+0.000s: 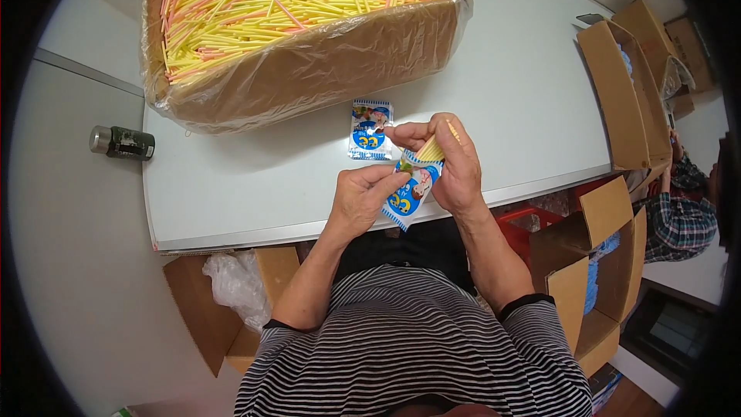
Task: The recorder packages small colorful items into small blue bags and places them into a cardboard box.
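My left hand (357, 199) pinches the side of a small blue and white printed packet (407, 199), which tilts over the table's front edge. A bunch of thin pale yellow sticks (431, 150) stands in the packet's upper opening. My right hand (461, 174) is wrapped round the sticks and the packet's right side; its palm hides part of the bunch. Just beyond my hands, more packets of the same kind lie flat in a small stack (370, 130) on the white table (525, 69).
A large plastic-lined carton (316, 69) full of yellow and pink sticks (301, 0) fills the back left. A dark green flask (123, 143) is at far left. Open cartons stand right (610, 85), lower right (563, 293) and lower left (193, 301). A person in plaid (675, 224) is at far right.
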The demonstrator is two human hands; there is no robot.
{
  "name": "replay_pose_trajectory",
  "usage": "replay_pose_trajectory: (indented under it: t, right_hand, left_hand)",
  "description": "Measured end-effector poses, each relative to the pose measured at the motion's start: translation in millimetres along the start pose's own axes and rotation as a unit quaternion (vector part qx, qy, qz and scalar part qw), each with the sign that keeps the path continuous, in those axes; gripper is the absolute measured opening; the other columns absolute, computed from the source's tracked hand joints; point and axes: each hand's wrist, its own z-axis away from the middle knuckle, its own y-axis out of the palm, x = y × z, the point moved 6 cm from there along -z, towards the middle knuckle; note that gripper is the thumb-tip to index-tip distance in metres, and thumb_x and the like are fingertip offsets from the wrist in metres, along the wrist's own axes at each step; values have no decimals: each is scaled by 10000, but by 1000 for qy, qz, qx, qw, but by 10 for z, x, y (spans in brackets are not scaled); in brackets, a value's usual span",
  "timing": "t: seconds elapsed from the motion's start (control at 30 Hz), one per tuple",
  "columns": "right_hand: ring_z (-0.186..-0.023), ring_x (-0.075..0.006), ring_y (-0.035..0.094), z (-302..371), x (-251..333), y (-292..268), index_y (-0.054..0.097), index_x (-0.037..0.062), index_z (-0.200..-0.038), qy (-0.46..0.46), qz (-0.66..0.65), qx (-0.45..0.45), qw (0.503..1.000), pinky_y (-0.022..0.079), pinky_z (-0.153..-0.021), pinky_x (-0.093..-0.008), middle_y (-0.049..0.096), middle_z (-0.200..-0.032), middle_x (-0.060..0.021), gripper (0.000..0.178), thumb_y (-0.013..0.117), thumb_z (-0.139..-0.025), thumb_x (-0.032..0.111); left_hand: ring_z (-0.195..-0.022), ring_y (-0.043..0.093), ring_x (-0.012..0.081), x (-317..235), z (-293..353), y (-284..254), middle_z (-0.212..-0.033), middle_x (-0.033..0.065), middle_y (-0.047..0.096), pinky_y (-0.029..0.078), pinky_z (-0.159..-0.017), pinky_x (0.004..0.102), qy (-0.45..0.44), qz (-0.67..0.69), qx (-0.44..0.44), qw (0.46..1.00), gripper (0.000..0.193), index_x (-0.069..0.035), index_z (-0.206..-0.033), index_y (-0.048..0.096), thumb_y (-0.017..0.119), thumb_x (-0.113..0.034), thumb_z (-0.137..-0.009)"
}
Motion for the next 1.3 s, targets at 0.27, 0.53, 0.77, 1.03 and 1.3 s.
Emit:
replay_pose_trajectory:
  t: [0.27, 0.53, 0.77, 1.03, 1.3]
  right_hand:
    - [-1171, -325, 617, 24, -224, -110, 542, 26, -1037, 136, -36, -21, 990, 485, -1029, -461, 647, -1180, -245, 322, 407, -1081, 315]
    - [-1225, -319, 583, -49, -289, -210, 585, 7, -1122, 205, -37, -14, 978, 465, -1067, -450, 638, -1215, -231, 350, 393, -1072, 296]
    - [-1254, -287, 561, 63, -158, -155, 513, -11, -1344, 195, -121, -54, 972, 453, -1073, -426, 620, -1273, -202, 415, 430, -1061, 281]
    - [-887, -85, 629, 85, 182, -663, 701, -24, -1106, 42, 356, -129, 924, 511, -802, -238, 709, -1010, -61, 219, 714, -927, 102]
    - [-952, -115, 639, 254, 726, -1537, 642, -18, -1169, -107, 404, -186, 889, 521, -860, -254, 687, -1059, -71, 236, 678, -941, 28]
  left_hand:
    - [-796, 656, 75, 123, -66, 29, -921, 60, 739, 537, -712, 216, -3, 93, -55, 994, 224, 38, -1098, 732, 706, -119, -941]
    - [-805, 662, 84, 134, -127, 67, -928, 72, 739, 546, -718, 224, 13, 73, -62, 995, 237, 50, -1106, 722, 710, -116, -938]
    - [-806, 668, 90, 218, -173, 26, -929, 91, 737, 542, -717, 217, 32, 179, -137, 974, 224, 63, -1102, 700, 686, -106, -957]
    - [-726, 658, 156, -121, -230, -166, -922, 114, 703, 526, -692, 280, 165, -111, -252, 947, 184, 8, -1023, 712, 720, -134, -906]
    - [-793, 665, 256, 49, -426, -715, -1078, 191, 692, 522, -734, 355, 95, -377, -324, 862, 455, 38, -1084, 702, 788, -333, -837]
